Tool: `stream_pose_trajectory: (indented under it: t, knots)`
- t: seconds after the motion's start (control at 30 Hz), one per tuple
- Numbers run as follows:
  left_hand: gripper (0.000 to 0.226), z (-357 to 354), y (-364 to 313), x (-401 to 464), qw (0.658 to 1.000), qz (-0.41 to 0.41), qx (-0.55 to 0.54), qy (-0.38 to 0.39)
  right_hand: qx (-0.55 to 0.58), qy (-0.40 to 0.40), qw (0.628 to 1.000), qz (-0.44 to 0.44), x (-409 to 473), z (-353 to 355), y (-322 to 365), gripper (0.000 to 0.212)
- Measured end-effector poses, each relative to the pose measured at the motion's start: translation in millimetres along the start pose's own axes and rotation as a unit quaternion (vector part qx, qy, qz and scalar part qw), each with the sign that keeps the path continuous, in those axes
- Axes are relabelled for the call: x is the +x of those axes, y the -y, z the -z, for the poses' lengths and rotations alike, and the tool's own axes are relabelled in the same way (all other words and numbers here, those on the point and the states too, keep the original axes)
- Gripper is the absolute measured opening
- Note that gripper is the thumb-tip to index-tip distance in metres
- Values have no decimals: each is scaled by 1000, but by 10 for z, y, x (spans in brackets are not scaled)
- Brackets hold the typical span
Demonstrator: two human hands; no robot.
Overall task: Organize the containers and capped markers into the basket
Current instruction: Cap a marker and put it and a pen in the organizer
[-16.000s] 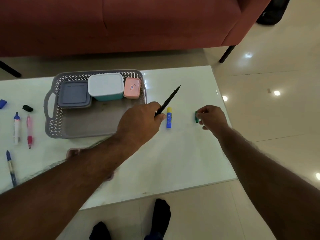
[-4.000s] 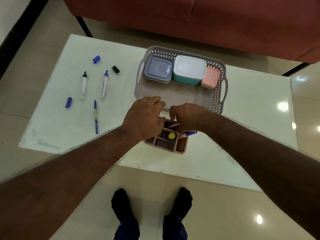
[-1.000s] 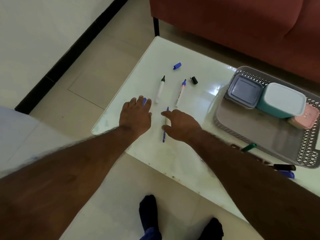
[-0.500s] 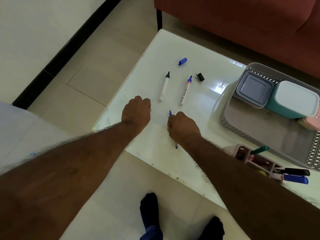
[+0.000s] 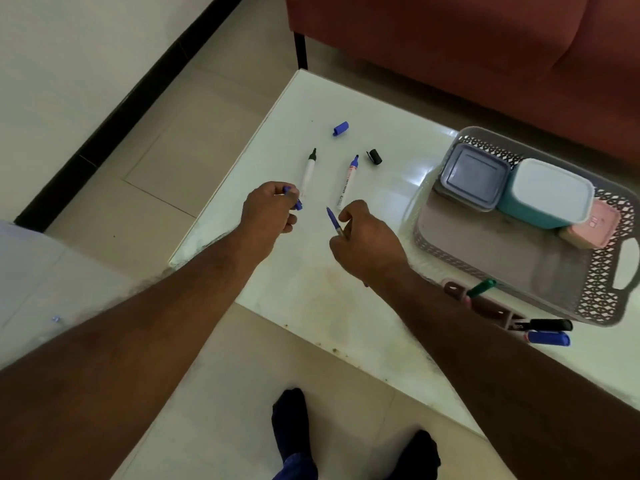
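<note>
From the head camera we see our left hand (image 5: pixel 268 209) with its fingers curled round a small blue cap (image 5: pixel 293 199), only whose two ends peek out past the fingertips. Our right hand (image 5: pixel 365 242) pinches a thin blue pen (image 5: pixel 334 221); its uncapped tip juts out beyond our fingers toward the cap, and the rest of the barrel is hidden inside the fist. Just beyond our left fingertips lies a black-tipped marker (image 5: pixel 309 173), and just past our right fingers a blue-tipped marker (image 5: pixel 347 183), both uncapped on the white table (image 5: pixel 311 299). Farther off sit a loose blue cap (image 5: pixel 340 128) and a black cap (image 5: pixel 374 156). To the right of our right hand stands the grey basket (image 5: pixel 604 289) holding three lidded containers (image 5: pixel 549 192). A pink organiser (image 5: pixel 485 304) with capped markers is largely covered by our right forearm.
</note>
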State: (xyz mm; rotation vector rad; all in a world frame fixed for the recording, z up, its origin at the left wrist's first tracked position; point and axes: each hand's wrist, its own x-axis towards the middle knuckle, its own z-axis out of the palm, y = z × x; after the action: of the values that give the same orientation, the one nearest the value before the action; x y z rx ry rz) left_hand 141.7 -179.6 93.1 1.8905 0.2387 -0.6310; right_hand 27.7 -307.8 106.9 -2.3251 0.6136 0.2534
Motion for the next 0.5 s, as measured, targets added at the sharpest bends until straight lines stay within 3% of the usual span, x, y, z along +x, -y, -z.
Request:
stream_pose_trajectory:
  t: [0.2,0.5]
  knots:
    - [15,-219,-212,-283,991,15,-123,58,62,-43,997,27,-253,480,4,19]
    - [13,-696,-390,-589,987,8,-142,76,61,-44,997,12,-443,801,-221,17]
